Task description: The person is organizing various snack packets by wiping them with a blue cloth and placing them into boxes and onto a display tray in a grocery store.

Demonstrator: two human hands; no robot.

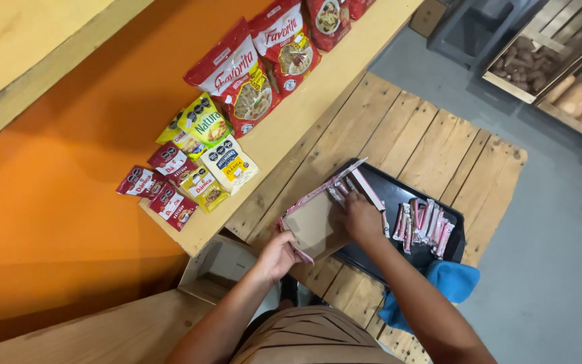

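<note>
Three big red pasta bags (254,74), one black tray (399,195), one blue cloth (439,286).

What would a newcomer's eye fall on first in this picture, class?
The orange wall on the left, and the red bags on the wooden shelf beside it. Then, in the middle, the left hand and right hand at an open carton over a black tray of pink sachets.

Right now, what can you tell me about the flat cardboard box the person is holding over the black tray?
The open cardboard box is shallow and flat, plain brown inside with a pink and white printed rim. It is tilted over the near end of the black plastic tray on the wooden pallet. The left hand grips its lower corner; the right hand reaches inside, fingers by a few small pink sachets at its far end.
</note>
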